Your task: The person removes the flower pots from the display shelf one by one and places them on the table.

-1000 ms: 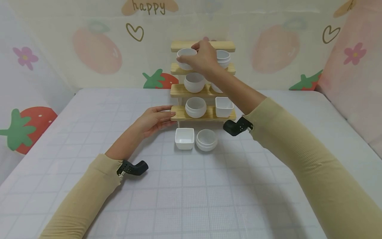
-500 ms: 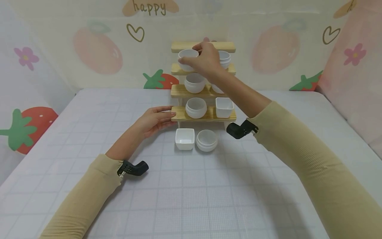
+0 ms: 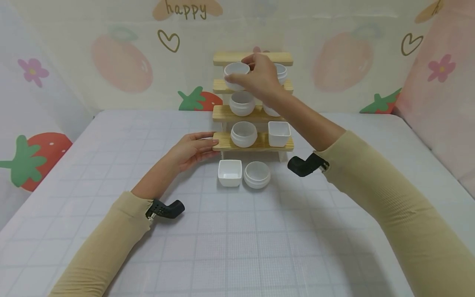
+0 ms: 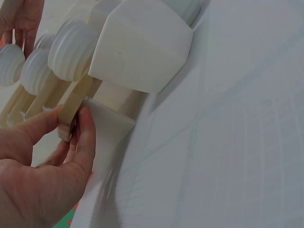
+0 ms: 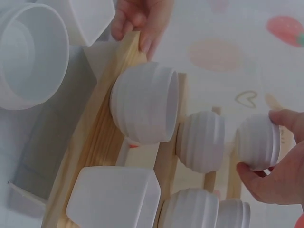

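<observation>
Checked tabletop [image 3: 237,247] lies nearest us, bearing a square pot [image 3: 229,174] just beside a ridged pot [image 3: 257,176]. Beyond, we see the left hand [image 3: 191,150] gripping the lowest shelf [image 3: 224,142], presumably to steady the wooden stand [image 3: 222,112]; farther, the right hand [image 3: 262,77] pinches a round pot [image 5: 256,142] near the third shelf up [image 3: 219,86], contact uncertain to us.

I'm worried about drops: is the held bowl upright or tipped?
Upright: in the head view, the bowl in the right hand opens upward.
</observation>
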Motion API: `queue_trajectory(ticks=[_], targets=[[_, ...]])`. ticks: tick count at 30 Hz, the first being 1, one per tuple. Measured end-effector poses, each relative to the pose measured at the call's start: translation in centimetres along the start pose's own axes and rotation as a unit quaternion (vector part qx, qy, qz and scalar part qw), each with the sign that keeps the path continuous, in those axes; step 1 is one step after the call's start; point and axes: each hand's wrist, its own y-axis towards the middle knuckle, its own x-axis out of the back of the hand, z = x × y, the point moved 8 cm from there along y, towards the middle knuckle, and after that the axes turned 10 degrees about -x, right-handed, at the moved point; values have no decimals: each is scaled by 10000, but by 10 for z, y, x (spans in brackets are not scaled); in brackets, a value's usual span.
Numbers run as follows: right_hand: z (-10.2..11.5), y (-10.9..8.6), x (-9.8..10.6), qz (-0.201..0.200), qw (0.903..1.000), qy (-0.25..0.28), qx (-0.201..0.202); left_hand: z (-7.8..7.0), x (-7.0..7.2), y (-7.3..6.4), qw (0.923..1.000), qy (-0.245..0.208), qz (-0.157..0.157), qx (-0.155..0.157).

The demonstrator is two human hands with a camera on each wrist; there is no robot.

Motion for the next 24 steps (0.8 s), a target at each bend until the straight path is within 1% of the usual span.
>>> queue_trajectory(ticks=[6, 10, 15, 24], targets=[[-4, -5, 0, -39, 9999, -166, 15, 1, 0, 0, 10000, -16, 17, 13], [-7, -7, 2, -22, 9999, -109, 13, 1, -1, 0, 10000, 0, 32, 0], [-8, -10, 4, -3, 9999, 22, 125, 0, 0, 0, 10000, 32, 0, 17], [-13, -15, 5, 8, 9998, -45, 175, 0, -1, -1, 10000, 55, -21, 50]])
